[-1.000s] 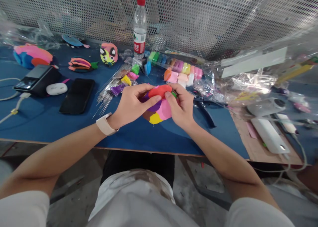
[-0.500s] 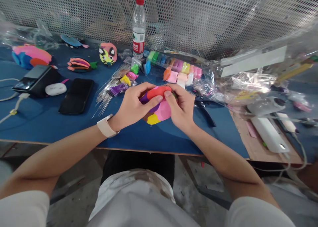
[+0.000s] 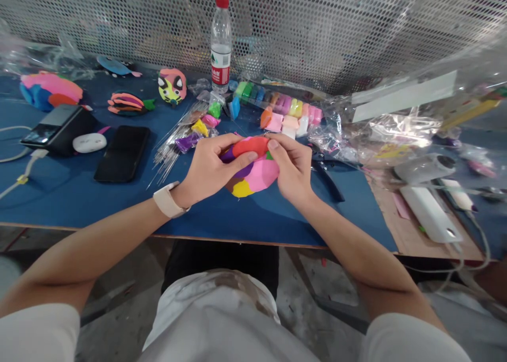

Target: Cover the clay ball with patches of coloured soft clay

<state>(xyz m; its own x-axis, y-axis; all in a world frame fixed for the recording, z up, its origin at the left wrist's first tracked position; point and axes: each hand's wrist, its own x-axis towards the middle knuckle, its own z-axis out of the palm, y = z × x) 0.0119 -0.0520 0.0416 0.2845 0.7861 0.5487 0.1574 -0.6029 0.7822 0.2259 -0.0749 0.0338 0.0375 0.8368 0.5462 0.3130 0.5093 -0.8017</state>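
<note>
A multicoloured clay piece, with red, purple, pink, yellow and a bit of green, is held between both hands above the blue table. My left hand grips its left side, the thumb lying across the purple part. My right hand is closed on its upper right side, thumb tip near the red and green parts. The fingers behind the piece are hidden. Small bright clay packets and thin metal wires lie left of the hands.
A water bottle stands behind the clay packs. To the left are a phone, a white mouse, a black device and clay figures. Black-handled pliers and a white power strip lie right.
My right thumb has shifted slightly right along the clay piece, so more pink and some green show. My left hand has hardly moved and still holds it.
</note>
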